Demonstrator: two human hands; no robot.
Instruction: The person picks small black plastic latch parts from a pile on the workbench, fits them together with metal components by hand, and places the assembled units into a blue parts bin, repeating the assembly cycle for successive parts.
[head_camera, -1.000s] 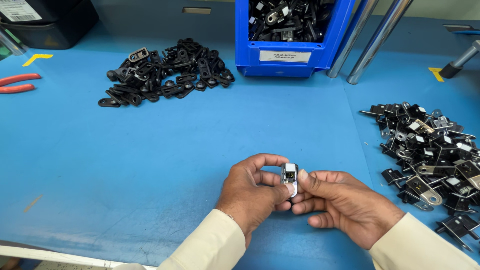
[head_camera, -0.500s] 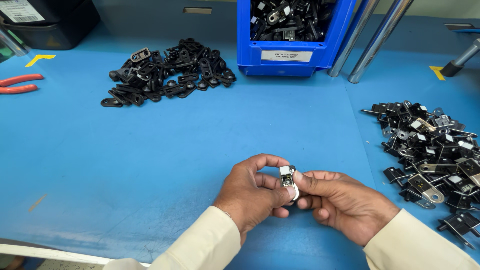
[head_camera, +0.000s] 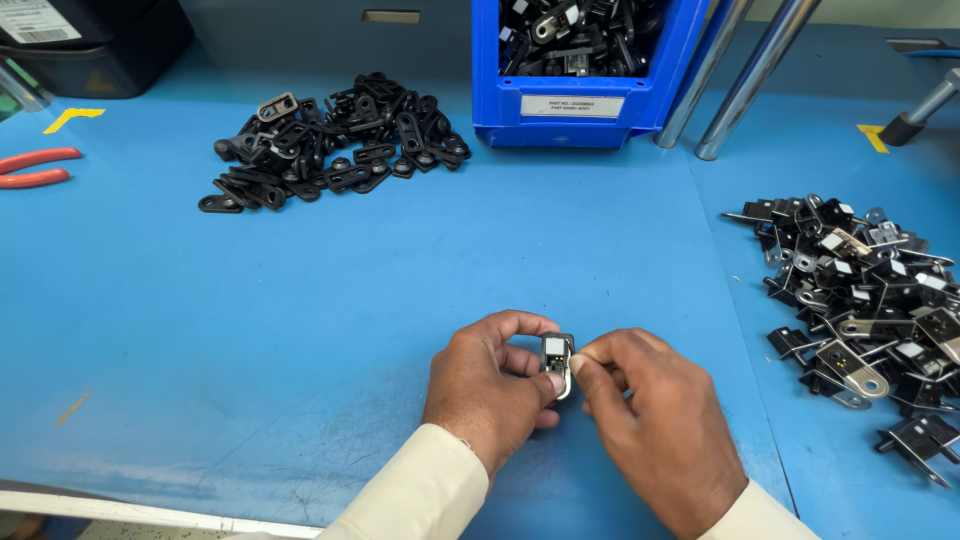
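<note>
A small black and metal part (head_camera: 557, 354) with a pale square face is pinched between both hands low over the blue table (head_camera: 300, 300). My left hand (head_camera: 490, 385) grips it from the left with thumb and fingers curled round it. My right hand (head_camera: 655, 430) holds its right side with thumb and forefinger. Both sleeves are cream coloured.
A heap of black flat parts (head_camera: 330, 140) lies at the back left. A blue bin (head_camera: 585, 60) full of black and metal parts stands at the back. A pile of assembled metal parts (head_camera: 865, 300) lies on the right. Red-handled pliers (head_camera: 35, 168) at far left; two metal poles (head_camera: 745, 75) behind.
The hands and the part have shifted slightly left and down; the right hand has turned more over the part, covering its right side.
</note>
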